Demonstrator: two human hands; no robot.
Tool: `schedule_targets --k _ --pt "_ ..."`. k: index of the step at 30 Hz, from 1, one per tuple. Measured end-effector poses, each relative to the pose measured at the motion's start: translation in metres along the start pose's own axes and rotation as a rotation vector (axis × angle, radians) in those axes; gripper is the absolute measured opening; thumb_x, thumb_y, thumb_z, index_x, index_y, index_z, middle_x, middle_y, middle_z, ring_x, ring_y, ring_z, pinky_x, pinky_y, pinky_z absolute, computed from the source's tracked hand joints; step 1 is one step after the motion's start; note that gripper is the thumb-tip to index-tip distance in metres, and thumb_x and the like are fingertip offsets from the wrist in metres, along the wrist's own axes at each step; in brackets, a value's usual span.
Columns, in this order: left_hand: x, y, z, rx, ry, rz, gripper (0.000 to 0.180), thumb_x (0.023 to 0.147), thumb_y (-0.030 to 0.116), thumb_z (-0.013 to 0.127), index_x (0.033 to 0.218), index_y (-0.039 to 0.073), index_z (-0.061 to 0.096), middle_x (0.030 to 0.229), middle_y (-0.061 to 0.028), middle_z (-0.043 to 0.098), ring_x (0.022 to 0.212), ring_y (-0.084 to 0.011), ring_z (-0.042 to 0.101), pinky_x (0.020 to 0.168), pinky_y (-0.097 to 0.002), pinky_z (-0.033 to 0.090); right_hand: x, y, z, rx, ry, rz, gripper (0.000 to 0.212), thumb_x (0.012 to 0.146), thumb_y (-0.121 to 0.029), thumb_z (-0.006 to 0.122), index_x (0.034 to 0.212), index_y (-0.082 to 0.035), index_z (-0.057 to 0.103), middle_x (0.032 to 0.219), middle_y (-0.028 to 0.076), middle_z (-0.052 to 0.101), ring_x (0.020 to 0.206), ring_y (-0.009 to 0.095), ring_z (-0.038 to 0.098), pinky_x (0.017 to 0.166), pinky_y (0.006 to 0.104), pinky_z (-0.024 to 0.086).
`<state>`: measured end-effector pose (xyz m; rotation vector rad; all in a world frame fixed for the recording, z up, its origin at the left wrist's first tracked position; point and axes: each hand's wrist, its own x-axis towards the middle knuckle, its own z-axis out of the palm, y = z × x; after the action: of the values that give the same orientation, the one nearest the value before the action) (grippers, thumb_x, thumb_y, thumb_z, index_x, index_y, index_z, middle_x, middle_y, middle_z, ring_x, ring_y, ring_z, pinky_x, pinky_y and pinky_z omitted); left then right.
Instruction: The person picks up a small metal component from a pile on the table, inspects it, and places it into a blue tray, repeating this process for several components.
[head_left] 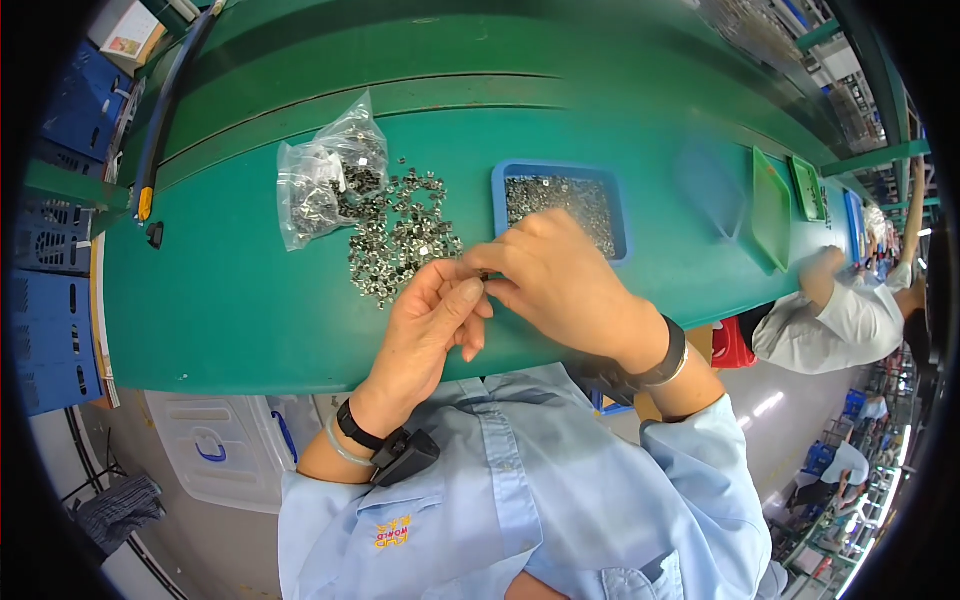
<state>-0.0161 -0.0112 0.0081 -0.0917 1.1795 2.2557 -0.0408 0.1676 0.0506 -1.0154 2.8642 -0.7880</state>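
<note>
My left hand (430, 318) and my right hand (565, 280) meet over the near part of the green table. Between their fingertips is a small dark metal part (485, 277), pinched by both and mostly covered, so its exact kind does not show. Just beyond my left hand spreads a loose pile of small shiny metal pieces (405, 235). A clear plastic bag (308, 200) with more of these pieces lies at the pile's left. Past my right hand sits a blue tray (498, 185) holding many small metal pieces, partly hidden by that hand.
Green trays (770, 210) stand on the table's right side, near a person in a light shirt (845, 325). A black-and-yellow bar (150, 170) runs along the left edge. Blue crates (55, 340) stand farther left, and a clear lidded box (215, 450) is below the table.
</note>
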Motion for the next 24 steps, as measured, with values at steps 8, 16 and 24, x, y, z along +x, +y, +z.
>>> schedule_targets --k 8,16,24 --pt "0.002 -0.006 0.007 -0.009 -0.027 -0.030 0.016 0.096 0.017 0.052 0.102 0.003 0.055 0.077 -0.0041 0.060 0.058 -0.0091 0.053 0.049 -0.0221 0.042 -0.021 -0.001 0.004 -0.022 0.227 -0.145 0.031 0.072 -0.011 0.069 0.101 -0.011 0.061 0.075 0.001 0.056 0.070 0.024 0.053 0.069 0.0373 0.039" --pt "-0.001 -0.009 0.007 -0.089 -0.043 -0.011 0.016 0.096 0.017 0.052 0.101 0.002 0.056 0.076 -0.0047 0.060 0.059 -0.0104 0.053 0.049 -0.0221 0.042 -0.037 0.007 0.026 0.231 0.452 -0.022 0.028 0.072 -0.008 0.073 0.098 -0.009 0.061 0.088 0.005 0.060 0.081 0.025 0.058 0.071 0.0364 0.045" --pt "-0.003 -0.008 0.011 -0.003 -0.018 -0.017 0.017 0.096 0.018 0.053 0.099 0.002 0.056 0.076 -0.0047 0.060 0.059 -0.0100 0.053 0.049 -0.0222 0.042 -0.042 0.003 0.033 0.305 0.501 0.019 0.020 0.071 -0.004 0.073 0.088 -0.006 0.063 0.088 0.006 0.062 0.082 0.026 0.059 0.069 0.0348 0.048"
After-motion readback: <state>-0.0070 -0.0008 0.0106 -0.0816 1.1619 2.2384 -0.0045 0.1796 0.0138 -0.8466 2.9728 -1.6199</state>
